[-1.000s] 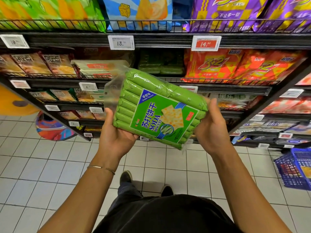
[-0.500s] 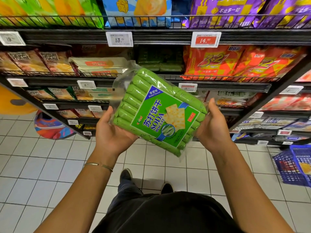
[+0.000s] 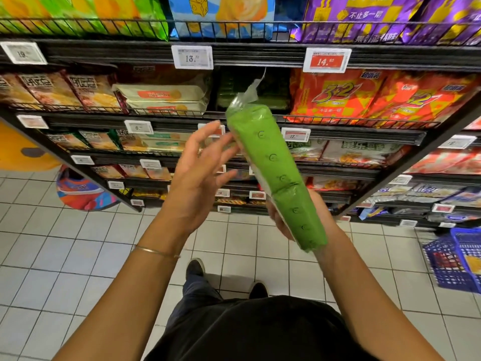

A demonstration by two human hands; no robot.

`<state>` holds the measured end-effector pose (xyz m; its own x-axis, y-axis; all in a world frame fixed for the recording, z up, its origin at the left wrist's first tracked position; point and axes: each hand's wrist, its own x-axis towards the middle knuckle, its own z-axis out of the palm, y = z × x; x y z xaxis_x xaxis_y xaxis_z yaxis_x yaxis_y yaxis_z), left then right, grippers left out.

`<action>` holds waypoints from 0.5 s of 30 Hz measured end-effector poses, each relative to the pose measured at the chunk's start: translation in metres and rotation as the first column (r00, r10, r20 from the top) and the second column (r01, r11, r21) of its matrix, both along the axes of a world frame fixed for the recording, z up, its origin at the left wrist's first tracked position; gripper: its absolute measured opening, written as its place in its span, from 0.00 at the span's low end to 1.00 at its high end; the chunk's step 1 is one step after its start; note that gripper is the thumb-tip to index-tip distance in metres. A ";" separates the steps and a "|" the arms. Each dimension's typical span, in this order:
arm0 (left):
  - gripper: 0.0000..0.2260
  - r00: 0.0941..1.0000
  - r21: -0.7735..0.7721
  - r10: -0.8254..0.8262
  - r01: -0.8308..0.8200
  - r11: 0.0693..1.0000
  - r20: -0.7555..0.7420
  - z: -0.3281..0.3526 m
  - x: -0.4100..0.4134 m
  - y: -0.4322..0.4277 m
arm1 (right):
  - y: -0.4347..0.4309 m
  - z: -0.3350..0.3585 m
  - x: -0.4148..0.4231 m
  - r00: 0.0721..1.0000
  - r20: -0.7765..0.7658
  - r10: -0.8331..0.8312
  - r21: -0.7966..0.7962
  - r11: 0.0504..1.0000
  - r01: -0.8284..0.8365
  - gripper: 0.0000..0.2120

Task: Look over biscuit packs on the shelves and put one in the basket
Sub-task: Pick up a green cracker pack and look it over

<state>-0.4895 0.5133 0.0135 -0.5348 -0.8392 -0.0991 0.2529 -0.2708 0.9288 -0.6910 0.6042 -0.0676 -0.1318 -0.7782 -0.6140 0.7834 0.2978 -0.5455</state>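
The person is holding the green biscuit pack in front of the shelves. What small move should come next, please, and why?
Probably close the left hand on the upper part of the green biscuit pack to steady it. The pack stands edge-on, gripped only at its lower end by the right hand; the left hand is open beside it.

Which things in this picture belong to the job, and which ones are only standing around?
Belong to the job:
green biscuit pack, held by the right hand
left hand, open beside it
blue basket on the floor
shelves

Only standing around:
price tags
bracelet
colourful object on the floor
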 end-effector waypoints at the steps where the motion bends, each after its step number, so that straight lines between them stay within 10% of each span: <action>1: 0.51 0.998 -0.024 0.017 -0.016 1.000 0.065 -0.001 -0.003 -0.004 | 0.000 0.001 0.004 0.999 -0.003 0.034 0.012 0.999 -0.034 0.17; 6: 0.55 0.999 0.068 -0.013 0.010 0.998 0.038 -0.020 0.005 -0.014 | 0.002 0.005 0.018 0.925 0.256 0.281 0.037 0.953 -0.300 0.23; 15: 0.41 0.966 0.353 0.246 -0.257 0.900 0.077 -0.030 0.007 -0.016 | 0.002 -0.005 0.006 0.870 0.200 0.451 -0.115 0.893 -0.436 0.32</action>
